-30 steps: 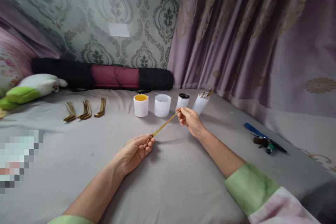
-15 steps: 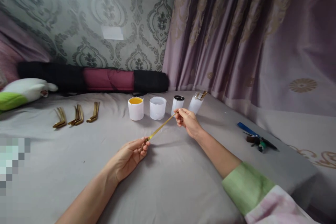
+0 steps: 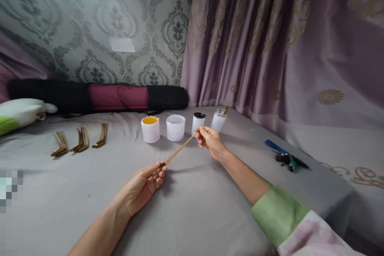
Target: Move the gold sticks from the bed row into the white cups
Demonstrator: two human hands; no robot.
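Observation:
A slim gold-coloured utensil (image 3: 181, 149), which looks like a piece of cutlery, slants between my two hands above the grey sheet. My left hand (image 3: 145, 186) pinches its lower, nearer end, hiding the tip, so I cannot tell its exact kind. The fingers of my right hand (image 3: 210, 141) are closed on the upper, farther end. Just behind my right hand stand a white container with a black rim (image 3: 198, 125) and a tilted white jar (image 3: 218, 122) holding a few gold-coloured utensils. Farther left are an open white tub (image 3: 175, 130) and a white tub with yellow inside (image 3: 150, 131).
Three bundles of gold-coloured utensils (image 3: 61, 144) lie on the sheet at left. A blue-handled item (image 3: 276, 147) and small dark objects (image 3: 289, 161) lie at right. A black and maroon roll (image 3: 118, 97) runs along the wall, with a white and green plush (image 3: 22, 111) before it.
The view has shifted slightly, so the scene sits a little lower and farther left. Both hands keep their hold on the utensil, whose lower end shows less yellow shine.

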